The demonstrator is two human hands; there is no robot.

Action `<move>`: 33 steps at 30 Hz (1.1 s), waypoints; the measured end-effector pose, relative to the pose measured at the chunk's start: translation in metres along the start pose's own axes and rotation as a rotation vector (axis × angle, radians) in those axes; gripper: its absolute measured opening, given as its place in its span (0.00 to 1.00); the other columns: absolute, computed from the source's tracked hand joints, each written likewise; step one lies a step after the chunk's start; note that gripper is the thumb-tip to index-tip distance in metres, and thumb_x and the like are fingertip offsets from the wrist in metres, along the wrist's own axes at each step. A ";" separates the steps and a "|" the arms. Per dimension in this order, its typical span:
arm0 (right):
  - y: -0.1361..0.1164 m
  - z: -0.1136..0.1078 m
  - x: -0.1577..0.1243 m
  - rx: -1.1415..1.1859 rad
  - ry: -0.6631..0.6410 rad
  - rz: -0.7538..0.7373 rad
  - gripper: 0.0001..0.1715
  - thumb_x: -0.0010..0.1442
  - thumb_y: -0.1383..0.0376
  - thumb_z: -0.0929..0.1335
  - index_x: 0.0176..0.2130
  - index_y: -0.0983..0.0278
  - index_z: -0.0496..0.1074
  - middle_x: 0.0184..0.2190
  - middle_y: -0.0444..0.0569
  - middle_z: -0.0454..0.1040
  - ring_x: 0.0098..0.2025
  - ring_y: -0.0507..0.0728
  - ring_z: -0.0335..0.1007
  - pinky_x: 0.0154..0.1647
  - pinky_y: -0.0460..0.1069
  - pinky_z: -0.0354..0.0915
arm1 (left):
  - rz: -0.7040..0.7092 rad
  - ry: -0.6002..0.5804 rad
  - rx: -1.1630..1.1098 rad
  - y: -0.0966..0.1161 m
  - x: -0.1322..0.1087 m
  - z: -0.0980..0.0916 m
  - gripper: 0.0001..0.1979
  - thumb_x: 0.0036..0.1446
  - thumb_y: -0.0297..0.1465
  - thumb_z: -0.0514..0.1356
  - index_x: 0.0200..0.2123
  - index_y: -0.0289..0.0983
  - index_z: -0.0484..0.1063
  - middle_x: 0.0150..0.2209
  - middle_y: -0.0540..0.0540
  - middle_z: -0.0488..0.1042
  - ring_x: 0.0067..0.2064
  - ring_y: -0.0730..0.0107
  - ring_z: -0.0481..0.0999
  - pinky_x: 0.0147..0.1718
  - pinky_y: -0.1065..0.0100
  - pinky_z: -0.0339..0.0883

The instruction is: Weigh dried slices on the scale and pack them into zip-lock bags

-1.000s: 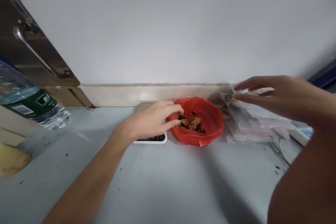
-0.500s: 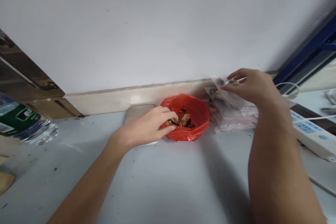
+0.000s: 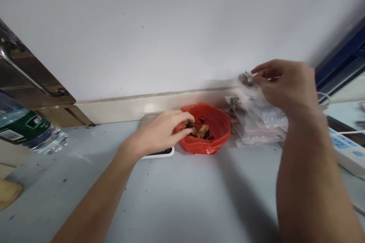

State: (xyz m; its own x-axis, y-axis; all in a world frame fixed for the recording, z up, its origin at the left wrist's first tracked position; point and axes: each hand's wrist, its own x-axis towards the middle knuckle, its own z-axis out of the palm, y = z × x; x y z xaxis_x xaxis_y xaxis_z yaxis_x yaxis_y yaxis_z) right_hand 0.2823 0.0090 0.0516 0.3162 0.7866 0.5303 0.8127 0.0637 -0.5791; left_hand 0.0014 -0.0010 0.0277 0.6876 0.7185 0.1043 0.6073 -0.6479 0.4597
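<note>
My right hand (image 3: pixel 285 83) pinches the top corner of the clear bag (image 3: pixel 256 119), which leans by the wall on the counter (image 3: pixel 182 197). I think it is light, floppy and slippery. My left hand (image 3: pixel 159 131) pinches the edge of the soft red bag (image 3: pixel 218 138).

Change over the last second: lift on the right, slight pull-back on the left.
Raised off the stack of bags (image 3: pixel 265 131) by the counter's back edge, pinched in the right hand (image 3: pixel 288 83): top of one clear bag (image 3: pixel 248 83), now higher against the wall. Drawn back a little at the red bag (image 3: pixel 218 136) rim: left hand (image 3: pixel 159 133); scale (image 3: pixel 159 153) display uncovered again.
</note>
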 end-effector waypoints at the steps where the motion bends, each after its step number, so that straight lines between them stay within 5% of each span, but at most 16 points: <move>1: -0.013 -0.002 -0.003 0.115 -0.009 0.014 0.05 0.57 0.69 0.70 0.36 0.60 0.73 0.31 0.51 0.78 0.35 0.59 0.76 0.43 0.56 0.71 | -0.010 0.091 -0.029 -0.001 0.000 -0.001 0.15 0.68 0.36 0.55 0.53 0.42 0.76 0.51 0.45 0.80 0.49 0.59 0.78 0.49 0.61 0.71; 5: -0.051 0.003 -0.013 0.493 -0.308 0.012 0.17 0.52 0.66 0.74 0.41 0.57 0.68 0.30 0.45 0.76 0.35 0.57 0.76 0.38 0.52 0.70 | -0.053 0.451 -0.107 -0.007 0.000 -0.006 0.27 0.65 0.40 0.59 0.66 0.43 0.65 0.65 0.42 0.70 0.61 0.56 0.72 0.57 0.58 0.71; 8: -0.062 0.016 -0.018 0.706 -0.680 0.012 0.25 0.48 0.63 0.77 0.42 0.56 0.64 0.29 0.41 0.75 0.30 0.55 0.74 0.32 0.50 0.69 | 0.001 0.496 -0.171 -0.011 -0.003 -0.012 0.28 0.62 0.41 0.63 0.64 0.44 0.67 0.67 0.42 0.67 0.65 0.55 0.68 0.61 0.56 0.67; 11: -0.065 0.029 -0.019 0.845 -0.876 0.029 0.32 0.44 0.58 0.80 0.42 0.56 0.63 0.30 0.40 0.75 0.28 0.55 0.74 0.28 0.49 0.67 | 0.042 0.462 -0.281 -0.013 -0.008 -0.018 0.17 0.61 0.43 0.64 0.50 0.41 0.77 0.53 0.43 0.78 0.56 0.57 0.76 0.58 0.57 0.69; 14: -0.062 0.039 -0.020 0.936 -0.859 0.089 0.34 0.45 0.48 0.81 0.43 0.57 0.65 0.34 0.44 0.78 0.32 0.56 0.76 0.28 0.49 0.68 | -0.035 0.461 -0.350 -0.015 -0.012 -0.026 0.16 0.57 0.46 0.68 0.41 0.40 0.78 0.41 0.46 0.81 0.44 0.60 0.80 0.47 0.61 0.75; 20: -0.046 0.049 -0.016 0.934 -0.817 0.238 0.44 0.51 0.27 0.68 0.45 0.60 0.76 0.39 0.55 0.81 0.39 0.62 0.79 0.37 0.54 0.75 | -0.217 0.593 -0.439 -0.030 -0.020 -0.034 0.21 0.53 0.50 0.70 0.33 0.38 0.77 0.33 0.45 0.80 0.35 0.64 0.80 0.35 0.66 0.74; 26: -0.051 0.045 -0.019 0.713 -0.973 0.176 0.27 0.38 0.48 0.84 0.22 0.63 0.74 0.22 0.46 0.74 0.24 0.52 0.67 0.24 0.48 0.64 | -0.322 0.597 -0.518 -0.042 -0.022 -0.032 0.19 0.53 0.49 0.71 0.35 0.39 0.77 0.27 0.49 0.79 0.28 0.68 0.77 0.28 0.68 0.70; 33: -0.060 0.054 -0.021 0.706 -0.999 0.210 0.25 0.29 0.53 0.85 0.17 0.63 0.74 0.18 0.43 0.72 0.21 0.49 0.63 0.21 0.46 0.60 | -0.484 0.562 -0.447 -0.057 -0.020 -0.027 0.15 0.59 0.44 0.66 0.40 0.40 0.70 0.32 0.47 0.80 0.31 0.66 0.79 0.36 0.63 0.73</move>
State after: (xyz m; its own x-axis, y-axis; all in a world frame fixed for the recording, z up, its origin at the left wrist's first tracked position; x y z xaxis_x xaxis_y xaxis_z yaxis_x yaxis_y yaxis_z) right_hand 0.1999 0.0218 0.0414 -0.3546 0.9249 -0.1373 0.2521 -0.0468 -0.9666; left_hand -0.0573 0.0280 0.0231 0.0234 0.9845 0.1736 0.4885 -0.1628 0.8573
